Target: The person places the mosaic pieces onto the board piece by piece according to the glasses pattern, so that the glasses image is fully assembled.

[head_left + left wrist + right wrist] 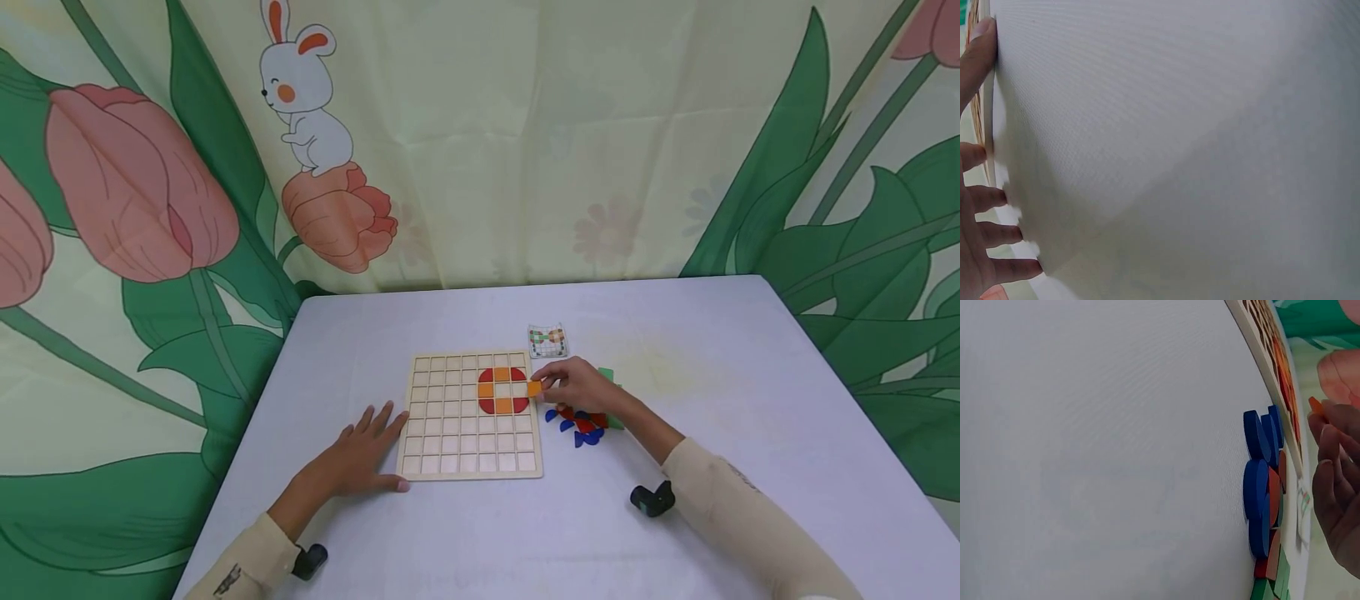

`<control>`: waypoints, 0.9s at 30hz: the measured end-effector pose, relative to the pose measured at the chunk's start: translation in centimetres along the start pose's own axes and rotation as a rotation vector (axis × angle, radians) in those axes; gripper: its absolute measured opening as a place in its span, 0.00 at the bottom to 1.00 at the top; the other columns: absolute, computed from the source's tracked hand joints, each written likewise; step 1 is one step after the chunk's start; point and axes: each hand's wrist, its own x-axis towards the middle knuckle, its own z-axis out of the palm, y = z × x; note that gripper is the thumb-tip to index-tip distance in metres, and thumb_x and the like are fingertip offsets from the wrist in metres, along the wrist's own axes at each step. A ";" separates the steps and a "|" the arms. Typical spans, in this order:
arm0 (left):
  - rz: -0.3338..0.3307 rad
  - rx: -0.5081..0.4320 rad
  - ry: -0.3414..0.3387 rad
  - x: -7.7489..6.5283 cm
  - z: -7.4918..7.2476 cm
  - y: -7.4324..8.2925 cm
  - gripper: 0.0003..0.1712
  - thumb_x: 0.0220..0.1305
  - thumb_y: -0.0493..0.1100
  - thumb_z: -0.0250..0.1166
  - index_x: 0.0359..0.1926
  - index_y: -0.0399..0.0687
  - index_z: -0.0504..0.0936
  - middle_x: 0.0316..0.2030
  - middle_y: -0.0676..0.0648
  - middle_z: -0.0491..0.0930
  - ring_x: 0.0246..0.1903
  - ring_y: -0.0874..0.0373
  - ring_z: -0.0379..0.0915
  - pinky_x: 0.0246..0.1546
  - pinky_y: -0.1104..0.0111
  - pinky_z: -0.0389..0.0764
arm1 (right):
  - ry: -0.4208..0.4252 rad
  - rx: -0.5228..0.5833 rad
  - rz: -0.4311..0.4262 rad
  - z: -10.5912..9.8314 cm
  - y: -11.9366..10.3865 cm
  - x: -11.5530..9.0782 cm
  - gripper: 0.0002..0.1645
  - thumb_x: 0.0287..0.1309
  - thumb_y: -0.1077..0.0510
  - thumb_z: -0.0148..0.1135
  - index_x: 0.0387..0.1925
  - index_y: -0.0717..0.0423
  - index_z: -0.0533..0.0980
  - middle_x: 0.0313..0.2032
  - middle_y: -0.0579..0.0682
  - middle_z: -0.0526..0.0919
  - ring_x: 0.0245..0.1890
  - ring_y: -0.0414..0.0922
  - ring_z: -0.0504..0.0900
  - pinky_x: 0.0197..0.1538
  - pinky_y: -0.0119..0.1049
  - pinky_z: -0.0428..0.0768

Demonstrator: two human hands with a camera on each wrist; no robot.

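Note:
A wooden grid board (442, 442) lies on the table, with red quarter-round pieces (486, 406) and orange square pieces (503, 406) set in a ring in its right part. Between thumb and fingertips my right hand (577, 385) pinches an orange square piece (534, 388) over the board's right edge. The same orange piece (1316, 405) shows at the fingertips in the right wrist view. My left hand (363, 454) lies spread at the board's left edge, fingertips and thumb right at the frame. In the left wrist view its straight fingers (1000, 234) rest on the white cloth.
Loose blue pieces (588, 437), red pieces (600, 420) and green pieces (615, 422) lie in a pile right of the board, below my right hand. A small pattern card (548, 341) sits beyond the board's upper right corner. A printed curtain (480, 167) hangs behind the white table (705, 358).

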 end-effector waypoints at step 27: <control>0.020 0.008 0.007 -0.1 0.2 -0.4 0.64 0.50 0.76 0.68 0.79 0.49 0.54 0.79 0.36 0.48 0.77 0.30 0.42 0.67 0.33 0.57 | 0.037 -0.123 -0.061 1.8 -0.7 2.1 0.16 0.60 0.58 0.70 0.50 0.55 0.83 0.33 0.48 0.80 0.24 0.43 0.76 0.28 0.31 0.77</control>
